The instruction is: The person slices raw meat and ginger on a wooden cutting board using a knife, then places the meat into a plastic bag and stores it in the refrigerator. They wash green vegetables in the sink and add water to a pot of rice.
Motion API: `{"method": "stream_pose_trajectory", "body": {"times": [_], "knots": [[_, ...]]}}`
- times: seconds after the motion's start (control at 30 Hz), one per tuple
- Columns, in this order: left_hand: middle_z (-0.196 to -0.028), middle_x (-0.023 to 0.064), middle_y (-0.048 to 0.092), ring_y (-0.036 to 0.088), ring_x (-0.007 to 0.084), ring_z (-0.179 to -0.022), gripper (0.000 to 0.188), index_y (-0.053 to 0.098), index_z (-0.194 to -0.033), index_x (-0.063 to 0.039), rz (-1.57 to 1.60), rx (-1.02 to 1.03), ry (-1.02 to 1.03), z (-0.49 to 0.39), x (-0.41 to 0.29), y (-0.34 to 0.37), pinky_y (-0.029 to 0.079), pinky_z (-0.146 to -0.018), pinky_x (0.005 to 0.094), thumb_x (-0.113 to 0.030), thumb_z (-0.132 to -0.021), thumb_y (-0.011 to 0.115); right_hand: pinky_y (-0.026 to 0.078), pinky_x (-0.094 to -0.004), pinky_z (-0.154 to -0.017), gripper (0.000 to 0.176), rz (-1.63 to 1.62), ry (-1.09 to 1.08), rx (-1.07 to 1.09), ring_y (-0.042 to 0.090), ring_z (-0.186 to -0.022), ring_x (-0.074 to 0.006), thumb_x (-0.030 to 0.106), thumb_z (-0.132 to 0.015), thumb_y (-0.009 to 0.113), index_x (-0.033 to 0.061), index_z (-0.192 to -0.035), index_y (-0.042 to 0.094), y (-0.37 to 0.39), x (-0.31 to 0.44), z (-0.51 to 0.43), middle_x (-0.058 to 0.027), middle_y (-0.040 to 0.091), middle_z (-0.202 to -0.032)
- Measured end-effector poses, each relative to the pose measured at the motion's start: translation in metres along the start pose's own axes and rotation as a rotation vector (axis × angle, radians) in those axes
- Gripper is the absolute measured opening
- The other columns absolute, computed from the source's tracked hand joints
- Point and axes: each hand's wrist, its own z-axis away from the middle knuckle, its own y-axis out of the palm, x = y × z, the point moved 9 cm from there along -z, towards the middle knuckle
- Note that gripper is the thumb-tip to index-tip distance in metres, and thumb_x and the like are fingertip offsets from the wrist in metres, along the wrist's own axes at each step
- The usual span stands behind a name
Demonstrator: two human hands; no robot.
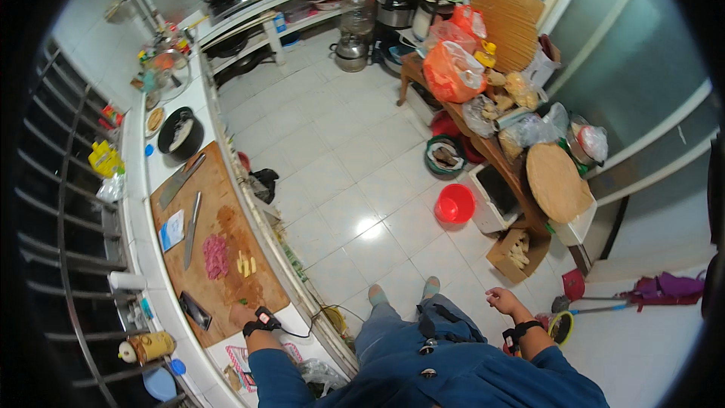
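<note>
My left hand (242, 314) rests at the near end of a wooden cutting board (257, 263), beside a small green piece; its fingers are hard to make out. Pale yellow strips (246, 264) and a heap of sliced raw meat (216, 256) lie farther up the board. Left of the meat are a long narrow knife (192, 230), a blue and white packet (172, 230) and, higher, a cleaver (177, 186). A dark phone-like object (195, 311) lies at the board's left edge. My right hand (501, 299) hangs over the floor with fingers loosely curled, holding nothing visible.
A black pot (180, 134) stands beyond the board on the white counter (205, 116). On the tiled floor are a red bucket (455, 204) and a cardboard box (518, 258). A wooden bench (487, 150) at right carries bags. A cable runs from my left wrist.
</note>
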Motion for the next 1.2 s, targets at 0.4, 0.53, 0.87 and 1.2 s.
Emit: {"method": "stream_pose_trajectory", "body": {"times": [0.4,0.53,0.87,1.2], "knots": [[-0.077,0.0063,0.051,0.046,0.0124,-0.057,0.02,0.047,-0.102,-0.006,0.658,0.376,0.233,0.168,-0.036,0.02,0.04,-0.052,0.0214,-0.004,-0.083,0.042,0.048,-0.0293,-0.058,0.027,-0.101,0.065,-0.016,0.06,-0.062,-0.0165,0.013,-0.078,0.054,0.0004,-0.102,0.055,-0.028,-0.041,-0.046,-0.0096,0.061,-0.074],[-0.084,0.0092,0.052,0.048,0.013,-0.061,0.022,0.045,-0.105,-0.004,0.672,0.396,0.189,0.213,-0.023,0.026,0.042,-0.055,0.0218,0.001,-0.085,0.039,0.046,-0.0274,-0.054,0.026,-0.151,-0.012,-0.038,0.06,-0.063,-0.0156,0.014,-0.079,0.053,0.0011,-0.102,0.055,-0.041,-0.05,-0.047,-0.0071,0.06,-0.074],[-0.087,0.0128,0.055,0.05,0.0143,-0.063,0.033,0.042,-0.113,-0.004,0.492,0.657,0.256,0.265,-0.023,0.1,0.044,-0.054,0.0235,0.0,-0.081,0.047,0.047,-0.0304,-0.055,0.022,-0.327,0.086,-0.134,0.059,-0.057,-0.0168,0.016,-0.076,0.053,-0.0018,-0.088,0.059,-0.042,-0.17,-0.023,-0.009,0.06,-0.067],[-0.066,0.0034,0.051,0.043,0.0109,-0.046,0.019,0.05,-0.086,-0.005,0.149,0.728,0.034,0.295,0.008,0.131,0.04,-0.039,0.0197,-0.024,-0.087,0.048,0.047,-0.0324,-0.063,0.021,-0.41,0.182,-0.327,0.061,-0.062,-0.0209,0.019,-0.077,0.053,0.0036,-0.089,0.06,-0.045,-0.245,0.006,-0.0127,0.062,-0.078]]}}
